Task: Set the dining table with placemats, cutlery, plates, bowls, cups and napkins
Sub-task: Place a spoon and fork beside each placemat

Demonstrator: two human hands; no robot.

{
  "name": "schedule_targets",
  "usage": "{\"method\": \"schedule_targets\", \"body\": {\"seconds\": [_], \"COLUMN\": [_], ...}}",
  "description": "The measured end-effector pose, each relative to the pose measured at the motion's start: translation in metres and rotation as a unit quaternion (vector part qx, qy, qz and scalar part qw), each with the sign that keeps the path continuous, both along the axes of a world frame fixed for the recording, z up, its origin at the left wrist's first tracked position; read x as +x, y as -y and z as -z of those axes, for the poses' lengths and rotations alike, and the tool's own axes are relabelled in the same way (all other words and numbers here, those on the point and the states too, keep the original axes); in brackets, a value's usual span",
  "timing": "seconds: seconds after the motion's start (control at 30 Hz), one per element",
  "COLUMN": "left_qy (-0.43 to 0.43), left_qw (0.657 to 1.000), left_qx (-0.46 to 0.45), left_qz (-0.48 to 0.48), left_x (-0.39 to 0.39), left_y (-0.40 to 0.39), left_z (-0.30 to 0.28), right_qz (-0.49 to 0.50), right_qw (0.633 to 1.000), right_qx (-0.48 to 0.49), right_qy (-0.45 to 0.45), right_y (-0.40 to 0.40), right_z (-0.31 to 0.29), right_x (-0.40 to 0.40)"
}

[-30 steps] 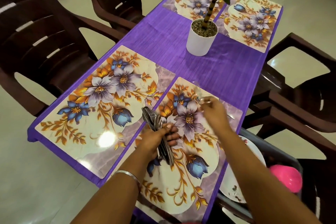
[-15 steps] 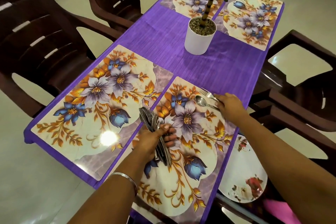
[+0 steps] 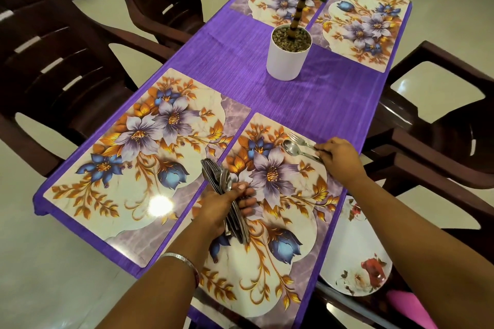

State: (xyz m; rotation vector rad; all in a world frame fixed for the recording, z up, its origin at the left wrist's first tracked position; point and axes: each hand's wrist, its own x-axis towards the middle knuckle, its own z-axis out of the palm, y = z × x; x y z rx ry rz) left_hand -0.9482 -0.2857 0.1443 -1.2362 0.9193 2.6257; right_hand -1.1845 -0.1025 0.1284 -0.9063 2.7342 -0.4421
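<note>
The left grip is closed around a bundle of cutlery, spoon bowls fanning out above the fist and handles hanging below it, held just over the near-right placemat; the right grip rests on the far right corner of that same placemat, fingertips pinched narrow on the handles of a spoon and a fork that lie side by side on it, heads pointing away from the hand; whether the fingers are pressing or just letting go I cannot tell. Beyond the placemat's right edge, off the bench, a floral plate sits lower down, with something pink beside it. To the left of the near-right placemat lies a second placemat, bare; farther off stands a white potted plant on the purple cloth, and past it two more placemats, also bare as far as they show. Dark chairs stand around the bench.

By my reading the placemats are done and the cutlery step is just begun; one setting is being laid, three remain. The next move likely calls for the right hand to leave the pair straight and draw another spoon and fork from the bundle without the rest slipping; plates, bowls, cups and napkins are not yet placed.
</note>
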Motion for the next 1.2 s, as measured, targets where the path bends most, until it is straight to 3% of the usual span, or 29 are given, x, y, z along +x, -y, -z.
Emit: {"method": "schedule_targets", "body": {"seconds": [0.7, 0.9, 1.03, 1.2], "left_qy": [-0.004, 0.0, 0.016, 0.029], "left_qw": [1.0, 1.0, 1.0, 0.998], "left_qx": [0.016, 0.0, -0.022, -0.048], "left_qz": [-0.002, -0.002, -0.005, -0.005], "left_x": [0.001, 0.001, 0.002, 0.001], "left_y": [0.005, 0.003, 0.003, 0.002], "left_z": [0.016, 0.012, 0.012, 0.008], "right_qz": [0.038, 0.147, 0.096, 0.112], "right_qw": [0.999, 0.981, 0.993, 0.991], "right_qx": [-0.009, -0.122, -0.07, -0.069], "right_qy": [-0.001, -0.013, 0.008, 0.016], "right_y": [0.0, -0.007, -0.014, -0.014], "right_z": [-0.002, -0.011, 0.003, 0.006], "right_x": [-0.003, 0.019, 0.034, 0.034]}}
